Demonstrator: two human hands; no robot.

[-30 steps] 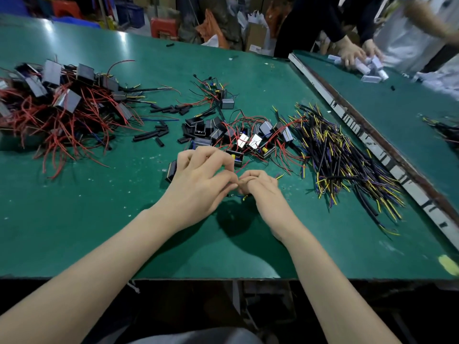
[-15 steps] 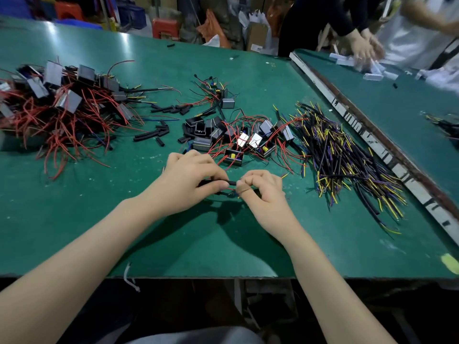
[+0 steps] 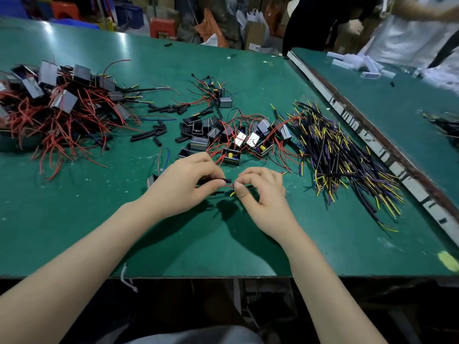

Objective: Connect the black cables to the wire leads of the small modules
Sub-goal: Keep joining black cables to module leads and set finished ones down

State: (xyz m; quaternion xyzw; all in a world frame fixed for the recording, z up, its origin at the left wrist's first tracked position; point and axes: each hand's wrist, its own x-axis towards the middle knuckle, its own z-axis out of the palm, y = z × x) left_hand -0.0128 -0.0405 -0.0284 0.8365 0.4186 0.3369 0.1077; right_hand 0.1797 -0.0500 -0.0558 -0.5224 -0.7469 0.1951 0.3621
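Near edge: our forearms crossed the green table (image 3: 74, 219) front edge; bare mat lay around them.
Left hand (image 3: 183, 181): we pinched a black cable (image 3: 227, 180).
Right hand (image 3: 263, 192): we pinched thin wire leads (image 3: 232, 193) beside it.
Farther: small modules (image 3: 231, 156) just behind; cable pile (image 3: 347, 160) near the right edge.

- Your counter (image 3: 74, 219) is plain dark green, with a yellow patch (image 3: 448, 260) at its near right corner.
- The black cables (image 3: 347, 157) on your right show yellow, purple and blue wire ends.
- The small modules (image 3: 231, 156) before you are black, with red leads; two wear shiny silver faces.
- The far-left pile (image 3: 57, 108) mixes grey-faced black modules with red wires.
- The short sleeves (image 3: 149, 134) scattered in the middle are black.
- Between your hands sits a black tube (image 3: 226, 180) with red and yellow wire showing.
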